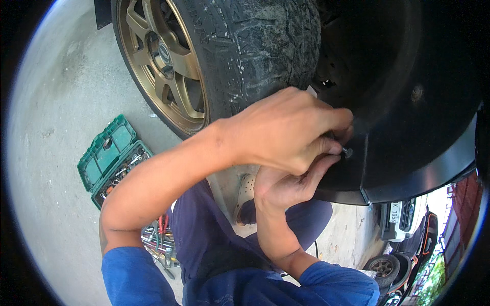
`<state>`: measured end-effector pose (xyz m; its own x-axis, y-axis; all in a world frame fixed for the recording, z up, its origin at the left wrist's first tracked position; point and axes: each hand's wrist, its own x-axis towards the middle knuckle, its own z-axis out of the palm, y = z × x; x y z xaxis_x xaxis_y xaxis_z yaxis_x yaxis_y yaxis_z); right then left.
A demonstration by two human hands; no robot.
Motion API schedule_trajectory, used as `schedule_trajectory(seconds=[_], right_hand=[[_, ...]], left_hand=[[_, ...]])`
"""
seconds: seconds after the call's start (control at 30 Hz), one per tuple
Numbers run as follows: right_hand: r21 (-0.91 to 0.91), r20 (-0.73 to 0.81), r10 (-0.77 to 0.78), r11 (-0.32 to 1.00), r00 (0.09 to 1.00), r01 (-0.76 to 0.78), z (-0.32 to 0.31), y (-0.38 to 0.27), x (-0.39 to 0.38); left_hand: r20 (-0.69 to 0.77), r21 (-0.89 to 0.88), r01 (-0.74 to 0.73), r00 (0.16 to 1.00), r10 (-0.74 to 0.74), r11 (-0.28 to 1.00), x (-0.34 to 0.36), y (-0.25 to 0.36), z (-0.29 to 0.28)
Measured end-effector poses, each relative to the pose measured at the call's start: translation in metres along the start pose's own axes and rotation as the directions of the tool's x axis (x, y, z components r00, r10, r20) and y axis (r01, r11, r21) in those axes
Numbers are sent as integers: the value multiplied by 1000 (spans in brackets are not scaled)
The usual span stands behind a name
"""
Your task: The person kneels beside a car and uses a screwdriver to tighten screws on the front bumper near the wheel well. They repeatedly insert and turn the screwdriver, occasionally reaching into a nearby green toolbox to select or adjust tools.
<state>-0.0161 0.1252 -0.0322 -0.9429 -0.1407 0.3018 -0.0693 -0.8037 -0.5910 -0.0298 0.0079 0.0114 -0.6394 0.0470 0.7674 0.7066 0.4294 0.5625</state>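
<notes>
A small metal screw [347,152] sits at the black wheel-arch liner [388,117], close to a seam in the panel. My left hand [301,127] reaches across from the left, its fingertips pinched at the screw. Just below it, my right hand [291,188] is closed, with a fingertip meeting the screw from underneath. Part of the right hand's fingers is hidden behind the left hand. Left of the liner stands a large black tire [260,51] on a bronze spoked wheel [166,56].
An open green toolbox [104,148] full of tools lies on the concrete floor [51,153] at left. Loose hand tools [163,242] lie by my leg. The black fender edge [342,197] is just under my hands. A white vehicle [398,222] and another wheel [383,268] stand at right.
</notes>
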Motion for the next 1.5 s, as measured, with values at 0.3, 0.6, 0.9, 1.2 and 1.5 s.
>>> schedule_trajectory(seconds=[0.3, 0.6, 0.9, 1.2, 1.5], right_hand=[[-65, 79, -63, 996, 995, 68, 0, 7, 12], [-89, 46, 11, 996, 999, -7, 7, 5, 10], [-34, 81, -11, 999, 997, 14, 6, 3, 13], [-26, -23, 42, 999, 999, -42, 19, 3, 10], [-112, 39, -57, 992, 998, 61, 13, 5, 15]], left_hand=[[90, -223, 425, 905, -416, 877, 11, 18, -15], [-324, -70, 150, 932, -165, 986, -35, 9, 12], [-14, -161, 655, 746, -665, 738, -5, 31, -9], [-365, -10, 184, 914, -175, 983, -39, 13, 23], [47, -316, 661, 727, -685, 681, -10, 21, -5]])
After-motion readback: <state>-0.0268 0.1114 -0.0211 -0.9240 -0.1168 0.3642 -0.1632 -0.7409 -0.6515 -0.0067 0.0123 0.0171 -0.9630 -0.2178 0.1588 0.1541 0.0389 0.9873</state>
